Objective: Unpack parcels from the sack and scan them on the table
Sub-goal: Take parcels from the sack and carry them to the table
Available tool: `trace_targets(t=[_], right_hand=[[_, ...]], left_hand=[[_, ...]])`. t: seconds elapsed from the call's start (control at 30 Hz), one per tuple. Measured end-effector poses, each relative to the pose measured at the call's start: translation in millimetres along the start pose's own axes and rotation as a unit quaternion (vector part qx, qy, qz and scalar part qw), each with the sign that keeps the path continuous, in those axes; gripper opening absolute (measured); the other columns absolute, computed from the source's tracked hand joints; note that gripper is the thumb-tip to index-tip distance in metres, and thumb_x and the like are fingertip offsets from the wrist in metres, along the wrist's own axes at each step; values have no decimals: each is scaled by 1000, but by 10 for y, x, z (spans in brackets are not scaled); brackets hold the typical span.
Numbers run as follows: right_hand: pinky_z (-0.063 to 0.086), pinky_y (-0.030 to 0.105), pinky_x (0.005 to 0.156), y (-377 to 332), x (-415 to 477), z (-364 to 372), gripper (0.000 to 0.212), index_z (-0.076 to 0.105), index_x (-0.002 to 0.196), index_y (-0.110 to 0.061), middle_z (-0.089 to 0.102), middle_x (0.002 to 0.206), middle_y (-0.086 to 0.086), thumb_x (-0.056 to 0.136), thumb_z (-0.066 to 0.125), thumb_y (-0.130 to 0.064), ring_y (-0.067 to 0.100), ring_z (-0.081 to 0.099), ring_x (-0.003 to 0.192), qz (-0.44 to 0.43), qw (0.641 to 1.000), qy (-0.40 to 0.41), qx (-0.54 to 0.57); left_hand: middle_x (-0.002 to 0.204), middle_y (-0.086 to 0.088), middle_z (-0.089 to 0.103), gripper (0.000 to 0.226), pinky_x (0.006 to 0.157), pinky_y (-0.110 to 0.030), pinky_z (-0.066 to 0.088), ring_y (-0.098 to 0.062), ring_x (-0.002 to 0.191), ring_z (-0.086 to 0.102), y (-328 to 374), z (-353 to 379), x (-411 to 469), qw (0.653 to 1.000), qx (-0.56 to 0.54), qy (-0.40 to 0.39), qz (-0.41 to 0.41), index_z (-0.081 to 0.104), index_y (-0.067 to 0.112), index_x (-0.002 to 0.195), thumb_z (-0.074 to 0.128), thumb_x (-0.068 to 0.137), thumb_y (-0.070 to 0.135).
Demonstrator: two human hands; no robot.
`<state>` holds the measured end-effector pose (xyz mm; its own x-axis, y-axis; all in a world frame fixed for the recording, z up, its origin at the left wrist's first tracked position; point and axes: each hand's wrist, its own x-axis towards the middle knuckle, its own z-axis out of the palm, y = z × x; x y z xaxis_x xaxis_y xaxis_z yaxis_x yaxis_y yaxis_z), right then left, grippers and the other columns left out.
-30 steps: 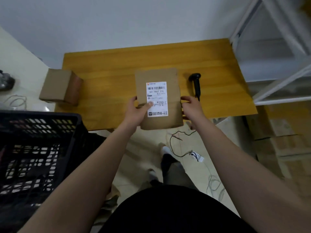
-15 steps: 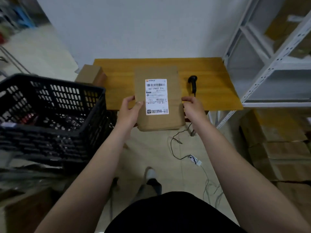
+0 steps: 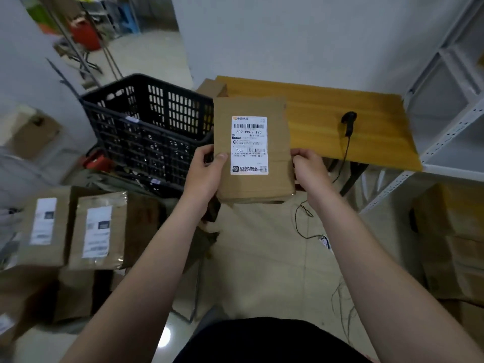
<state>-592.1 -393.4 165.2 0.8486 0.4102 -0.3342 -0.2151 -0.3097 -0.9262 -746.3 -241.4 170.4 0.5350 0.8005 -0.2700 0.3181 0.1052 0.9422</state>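
I hold a flat brown cardboard parcel (image 3: 277,142) with a white shipping label facing up, in the air between the crate and the table's left end. My left hand (image 3: 207,171) grips its left edge, thumb on top by the label. My right hand (image 3: 309,166) grips its right edge. A black handheld scanner (image 3: 349,123) lies on the yellow wooden table (image 3: 366,111), right of the parcel, its cable hanging over the front edge.
A black plastic crate (image 3: 152,127) stands left of the parcel. Two labelled brown parcels (image 3: 97,231) lie on a heap at lower left. A small carton (image 3: 210,88) sits behind the crate. White metal shelving (image 3: 445,121) flanks the table's right; stacked cartons (image 3: 453,231) stand below.
The parcel, held in both hands, has come off the table toward me and to the left. My view has swung left, bringing the crate and the parcels on the floor into sight.
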Motion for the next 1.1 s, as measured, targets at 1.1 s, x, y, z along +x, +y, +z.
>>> trace_targets(t=[1.1], right_hand=[[52,32,70,251,-1462,4009,24,60,113,-35,67,106,-9,94,48,-24,12,65,92,10,996,-67,-60]], left_hand=[[108,18,59,31,66,-33,49,-9,95,58,-1173,-4120,409,994,-22,60,-88,51,41,134,55,104,33]])
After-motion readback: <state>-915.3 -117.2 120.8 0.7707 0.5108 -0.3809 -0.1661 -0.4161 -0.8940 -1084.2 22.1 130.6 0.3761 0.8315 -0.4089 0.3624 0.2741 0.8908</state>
